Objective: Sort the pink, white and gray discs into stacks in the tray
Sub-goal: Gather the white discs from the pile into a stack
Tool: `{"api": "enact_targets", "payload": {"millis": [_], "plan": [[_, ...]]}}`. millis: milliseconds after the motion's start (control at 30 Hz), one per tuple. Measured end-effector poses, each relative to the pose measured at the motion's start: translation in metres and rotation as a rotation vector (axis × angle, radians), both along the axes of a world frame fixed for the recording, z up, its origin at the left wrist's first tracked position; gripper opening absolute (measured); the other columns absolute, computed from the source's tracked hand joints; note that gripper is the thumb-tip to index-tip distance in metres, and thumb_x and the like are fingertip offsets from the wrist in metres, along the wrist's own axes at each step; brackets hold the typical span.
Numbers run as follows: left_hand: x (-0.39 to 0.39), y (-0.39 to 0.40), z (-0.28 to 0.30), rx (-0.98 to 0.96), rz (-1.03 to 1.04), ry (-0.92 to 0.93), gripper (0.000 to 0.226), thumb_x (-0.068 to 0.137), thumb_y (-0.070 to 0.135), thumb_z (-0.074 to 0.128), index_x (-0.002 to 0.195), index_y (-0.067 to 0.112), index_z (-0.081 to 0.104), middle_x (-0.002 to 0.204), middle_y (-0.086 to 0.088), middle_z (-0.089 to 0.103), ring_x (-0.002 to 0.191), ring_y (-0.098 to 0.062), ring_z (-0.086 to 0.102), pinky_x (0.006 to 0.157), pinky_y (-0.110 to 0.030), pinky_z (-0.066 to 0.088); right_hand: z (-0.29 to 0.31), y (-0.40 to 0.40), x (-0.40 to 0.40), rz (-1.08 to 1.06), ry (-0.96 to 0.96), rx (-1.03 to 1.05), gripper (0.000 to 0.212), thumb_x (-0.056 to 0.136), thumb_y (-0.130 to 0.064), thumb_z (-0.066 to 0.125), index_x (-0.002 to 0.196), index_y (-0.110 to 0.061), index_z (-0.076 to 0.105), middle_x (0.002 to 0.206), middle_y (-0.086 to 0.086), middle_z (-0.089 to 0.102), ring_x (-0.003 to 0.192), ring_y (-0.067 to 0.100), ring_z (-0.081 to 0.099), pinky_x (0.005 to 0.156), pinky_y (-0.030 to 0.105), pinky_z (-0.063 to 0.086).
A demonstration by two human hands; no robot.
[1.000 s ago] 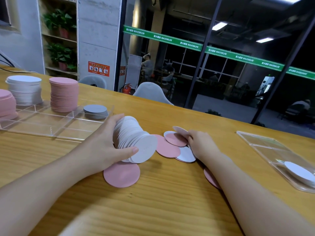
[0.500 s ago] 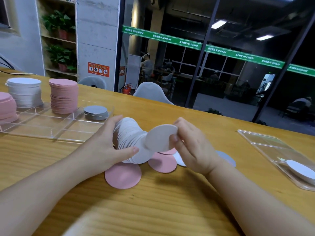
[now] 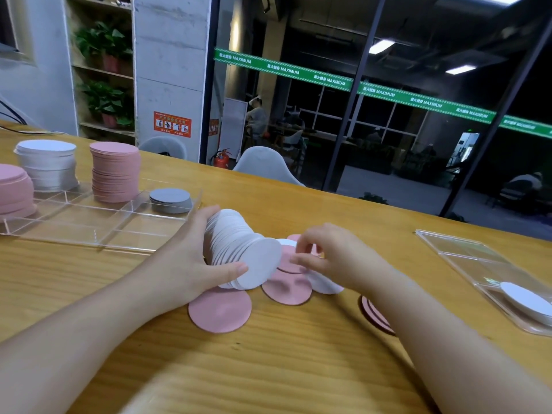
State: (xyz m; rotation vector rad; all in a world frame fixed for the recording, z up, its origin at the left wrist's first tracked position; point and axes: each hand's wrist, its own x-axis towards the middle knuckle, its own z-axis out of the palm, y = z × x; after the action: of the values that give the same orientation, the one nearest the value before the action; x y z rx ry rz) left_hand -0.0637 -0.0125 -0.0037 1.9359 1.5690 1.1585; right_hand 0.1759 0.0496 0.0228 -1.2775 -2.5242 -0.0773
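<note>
Head view looked down on a wood-grain table (image 3: pixel 283 369). Nearest lay a flat, matte pink disc (image 3: pixel 219 312), round and thin. Just beyond, the left hand (image 3: pixel 185 264) clasped a slanted stack of white discs (image 3: pixel 242 252) between thumb and fingers, its lower edge over the pink disc. The right hand (image 3: pixel 331 258) hovered with curled fingers over loose pink and white discs (image 3: pixel 288 286); whether its grip held one, I cannot tell. Far left, a clear plastic tray (image 3: pixel 89 228) carried a white stack (image 3: pixel 47 164), a pink stack (image 3: pixel 115 174) and a short gray stack (image 3: pixel 170 200).
</note>
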Motion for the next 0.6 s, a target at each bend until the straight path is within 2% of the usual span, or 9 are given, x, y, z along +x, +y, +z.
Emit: {"api": "enact_targets", "payload": {"millis": [67,200,333,400,467,533,600], "plan": [[0.001,0.0,0.0,0.0,0.0,-0.002,0.099,0.068,0.039,0.078,0.145,0.031,0.017,0.131,0.02,0.027,0.12,0.005,0.028,0.096,-0.018,0.027,0.005,0.006,0.016,-0.15,-0.039,-0.196,0.027,0.084,-0.044,0.062,0.105,-0.026,0.064,0.095,-0.017,0.056,0.088,0.005,0.048,0.065,0.015,0.035],[0.002,-0.001,0.001,0.005,0.003,-0.004,0.098,0.069,0.039,0.078,0.145,0.031,0.016,0.13,0.021,0.025,0.119,0.006,0.026,0.096,-0.016,0.025,0.012,0.006,0.033,-0.301,-0.101,-0.48,0.049,0.078,-0.047,0.068,0.124,-0.034,0.055,0.111,-0.019,0.053,0.099,0.007,0.05,0.082,0.025,0.039],[0.0,-0.001,0.001,0.003,0.005,-0.003,0.099,0.069,0.039,0.078,0.146,0.03,0.017,0.138,0.017,0.028,0.119,0.005,0.027,0.096,-0.017,0.026,0.016,0.002,0.031,-0.333,-0.127,-0.537,0.044,0.077,-0.044,0.07,0.116,-0.032,0.055,0.107,-0.015,0.057,0.097,0.011,0.055,0.089,0.031,0.045],[0.0,-0.001,0.001,0.0,0.008,-0.001,0.1,0.068,0.04,0.078,0.146,0.031,0.016,0.143,0.014,0.029,0.12,0.005,0.027,0.097,-0.018,0.027,0.015,0.002,0.03,-0.367,-0.147,-0.528,0.037,0.076,-0.044,0.071,0.106,-0.029,0.055,0.098,-0.011,0.059,0.09,0.013,0.056,0.084,0.033,0.046],[0.0,-0.001,0.001,-0.001,0.006,-0.002,0.1,0.068,0.04,0.078,0.146,0.031,0.016,0.143,0.014,0.029,0.12,0.004,0.028,0.097,-0.019,0.027,0.017,0.004,0.033,-0.395,-0.118,-0.502,0.028,0.078,-0.039,0.07,0.094,-0.026,0.052,0.089,-0.007,0.057,0.078,0.014,0.052,0.071,0.03,0.042],[0.0,0.0,0.001,0.001,0.006,-0.004,0.1,0.068,0.039,0.078,0.146,0.03,0.017,0.138,0.016,0.03,0.119,0.004,0.029,0.097,-0.019,0.028,0.02,0.006,0.042,-0.435,-0.048,-0.441,0.023,0.081,-0.035,0.068,0.084,-0.022,0.049,0.078,-0.005,0.052,0.068,0.012,0.045,0.06,0.026,0.035],[0.0,0.0,0.0,0.001,0.006,-0.012,0.1,0.067,0.039,0.079,0.145,0.03,0.017,0.133,0.018,0.03,0.119,0.003,0.03,0.097,-0.019,0.028,0.023,0.009,0.05,-0.501,0.075,-0.358,0.019,0.083,-0.029,0.065,0.084,-0.021,0.048,0.079,-0.004,0.052,0.067,0.011,0.044,0.056,0.024,0.032]]}}
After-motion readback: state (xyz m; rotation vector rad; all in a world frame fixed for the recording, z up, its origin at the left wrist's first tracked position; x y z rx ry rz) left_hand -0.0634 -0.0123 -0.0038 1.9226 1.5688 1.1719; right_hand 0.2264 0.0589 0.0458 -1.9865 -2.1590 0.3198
